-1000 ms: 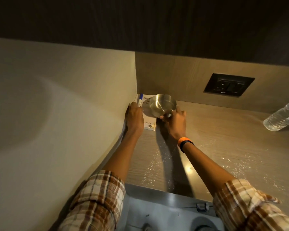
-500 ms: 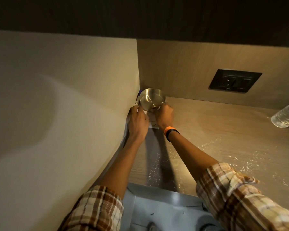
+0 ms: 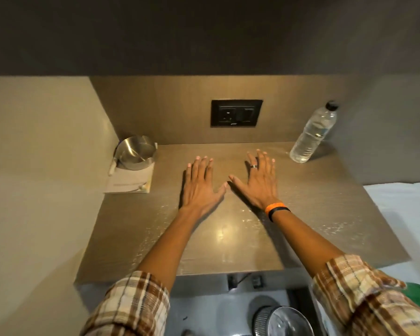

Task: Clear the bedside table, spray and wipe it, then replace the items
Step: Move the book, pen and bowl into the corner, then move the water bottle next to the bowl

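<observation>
The wooden bedside table (image 3: 313, 214) fills the middle of the head view, with wet streaks on its surface. A steel bowl (image 3: 135, 152) rests on a white booklet (image 3: 131, 181) in the back left corner, a pen (image 3: 112, 167) beside it. A clear water bottle (image 3: 312, 134) stands upright at the back right. My left hand (image 3: 200, 184) and my right hand (image 3: 258, 180) lie flat on the tabletop, palms down, fingers spread, thumbs nearly touching. Both hold nothing.
A black socket plate (image 3: 235, 113) is set in the back panel. A wall closes the left side. White bedding (image 3: 405, 209) lies to the right. Below the front edge stands a metal bin (image 3: 283, 321) on the grey floor.
Both hands let go of the steel bowl on the booklet in the corner and moved right to the table's middle, now flat and spread. The view shifted right.
</observation>
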### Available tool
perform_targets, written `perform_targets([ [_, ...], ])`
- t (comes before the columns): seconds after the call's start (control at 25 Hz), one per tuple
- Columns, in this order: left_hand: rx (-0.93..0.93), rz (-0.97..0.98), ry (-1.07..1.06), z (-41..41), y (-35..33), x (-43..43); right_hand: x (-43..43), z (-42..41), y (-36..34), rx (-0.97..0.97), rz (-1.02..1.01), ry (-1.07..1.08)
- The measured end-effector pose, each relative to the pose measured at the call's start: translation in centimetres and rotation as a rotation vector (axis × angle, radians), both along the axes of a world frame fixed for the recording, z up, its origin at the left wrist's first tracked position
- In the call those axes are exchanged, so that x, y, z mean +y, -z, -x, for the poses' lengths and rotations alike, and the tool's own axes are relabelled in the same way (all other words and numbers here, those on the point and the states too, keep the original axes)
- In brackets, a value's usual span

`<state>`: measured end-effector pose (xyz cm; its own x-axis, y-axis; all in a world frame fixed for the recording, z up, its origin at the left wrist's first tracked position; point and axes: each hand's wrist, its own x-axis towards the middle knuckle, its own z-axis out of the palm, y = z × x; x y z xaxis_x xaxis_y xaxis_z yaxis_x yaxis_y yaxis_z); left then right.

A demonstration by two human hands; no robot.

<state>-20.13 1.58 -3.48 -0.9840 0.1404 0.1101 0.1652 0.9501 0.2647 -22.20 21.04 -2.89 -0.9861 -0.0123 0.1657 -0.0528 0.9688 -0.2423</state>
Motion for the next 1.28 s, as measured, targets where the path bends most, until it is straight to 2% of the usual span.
perform_targets([
  [0.16, -0.026, -0.023, 0.076, 1.0, -0.4, 7.8, 8.2, -0.4, -0.6, 0.08, 0.008, 0.274],
  [0.32, -0.047, -0.021, 0.079, 1.7, -0.3, 10.9, 13.1, 1.4, -1.3, 0.083, 0.354, 0.485],
  [0.52, -0.023, -0.022, -0.032, 1.4, 0.8, 9.0, 14.1, 5.3, -2.7, 0.139, 0.816, 0.434],
  [0.64, -0.007, 0.043, -0.093, 0.9, 1.2, 5.1, 13.6, 5.9, -3.1, 0.168, 0.873, 0.433],
  [0.76, -0.037, 0.089, -0.163, -0.1, 1.1, 0.1, 10.5, 5.1, -3.1, 0.165, 0.873, 0.366],
  [0.92, -0.062, 0.082, -0.193, -1.8, 0.6, -5.2, 1.7, 4.0, -3.0, 0.101, 0.825, 0.23],
  [1.12, -0.072, 0.105, -0.146, -2.6, 0.0, -9.6, -10.4, 3.1, -3.0, 0.037, 0.786, 0.097],
  [1.28, -0.082, 0.139, -0.104, -2.0, 0.6, -10.3, -16.6, 4.0, -3.5, 0.015, 0.803, 0.076],
])
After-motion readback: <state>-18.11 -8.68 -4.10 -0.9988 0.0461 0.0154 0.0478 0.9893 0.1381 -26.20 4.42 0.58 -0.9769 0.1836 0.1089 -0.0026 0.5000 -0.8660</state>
